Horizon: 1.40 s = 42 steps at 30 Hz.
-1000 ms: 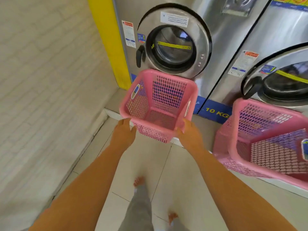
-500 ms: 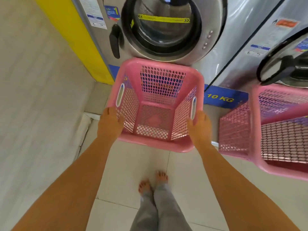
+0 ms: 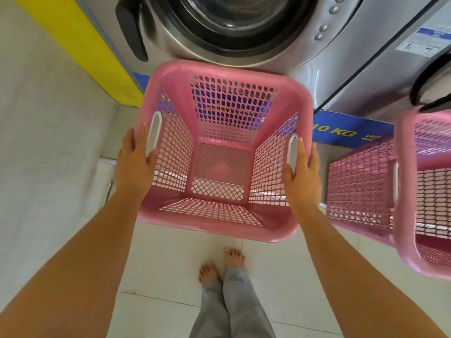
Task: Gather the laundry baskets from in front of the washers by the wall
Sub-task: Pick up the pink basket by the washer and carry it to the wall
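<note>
An empty pink mesh laundry basket sits in front of the left washer, seen from straight above. My left hand grips its left rim beside the white handle slot. My right hand grips the right rim at the other handle slot. A second pink laundry basket stands at the right edge, in front of the neighbouring washer, partly cut off by the frame.
A raised step runs along the base of the washers, with a blue "10 KG" strip. A tiled wall with a yellow band closes the left side. My bare feet stand on pale floor tiles.
I have stepped closer and lean over the basket. Both hands slid from its near corners up onto the side rims at the handles.
</note>
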Available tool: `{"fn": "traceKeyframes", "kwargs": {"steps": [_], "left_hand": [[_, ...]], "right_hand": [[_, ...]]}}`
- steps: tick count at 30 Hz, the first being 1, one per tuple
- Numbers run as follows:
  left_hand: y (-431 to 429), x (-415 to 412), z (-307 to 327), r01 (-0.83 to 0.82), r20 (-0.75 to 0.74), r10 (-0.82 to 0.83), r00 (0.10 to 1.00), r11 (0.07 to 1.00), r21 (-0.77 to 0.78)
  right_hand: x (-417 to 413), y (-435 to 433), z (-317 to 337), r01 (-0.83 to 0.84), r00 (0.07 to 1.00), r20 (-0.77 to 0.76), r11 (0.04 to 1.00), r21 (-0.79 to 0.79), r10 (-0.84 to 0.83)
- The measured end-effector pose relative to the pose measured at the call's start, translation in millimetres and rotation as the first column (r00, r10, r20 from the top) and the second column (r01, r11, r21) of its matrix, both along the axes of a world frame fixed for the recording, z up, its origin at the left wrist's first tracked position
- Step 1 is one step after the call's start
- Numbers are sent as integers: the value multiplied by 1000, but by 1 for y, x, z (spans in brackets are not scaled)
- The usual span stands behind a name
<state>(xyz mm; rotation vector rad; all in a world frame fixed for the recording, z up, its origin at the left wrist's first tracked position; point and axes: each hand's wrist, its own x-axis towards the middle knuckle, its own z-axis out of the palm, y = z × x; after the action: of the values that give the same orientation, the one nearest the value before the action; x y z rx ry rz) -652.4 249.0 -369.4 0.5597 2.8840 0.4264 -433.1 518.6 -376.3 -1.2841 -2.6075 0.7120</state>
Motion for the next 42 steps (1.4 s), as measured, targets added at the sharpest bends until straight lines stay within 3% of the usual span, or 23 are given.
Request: {"fn": "traceKeyframes", "kwargs": {"steps": [14, 19, 27, 35, 42], "left_hand": [[-23, 18, 1, -42, -44, 48, 998, 991, 126], [-56, 42, 34, -140, -38, 145, 989, 984, 115], [-138, 114, 98, -360, -39, 368, 929, 922, 144], [-225, 222, 127, -655, -23, 662, 749, 745, 126], [-297, 326, 122, -887, 7, 891, 454, 451, 100]], "right_hand": [[5, -4, 13, -32, 999, 34, 998, -45, 33], [8, -25, 47, -78, 997, 18, 994, -72, 80], [12, -77, 106, -305, 952, -32, 950, -63, 304], [4, -145, 132, -611, 791, -76, 784, -109, 606], [-5, -238, 116, -827, 561, -83, 552, -107, 824]]}}
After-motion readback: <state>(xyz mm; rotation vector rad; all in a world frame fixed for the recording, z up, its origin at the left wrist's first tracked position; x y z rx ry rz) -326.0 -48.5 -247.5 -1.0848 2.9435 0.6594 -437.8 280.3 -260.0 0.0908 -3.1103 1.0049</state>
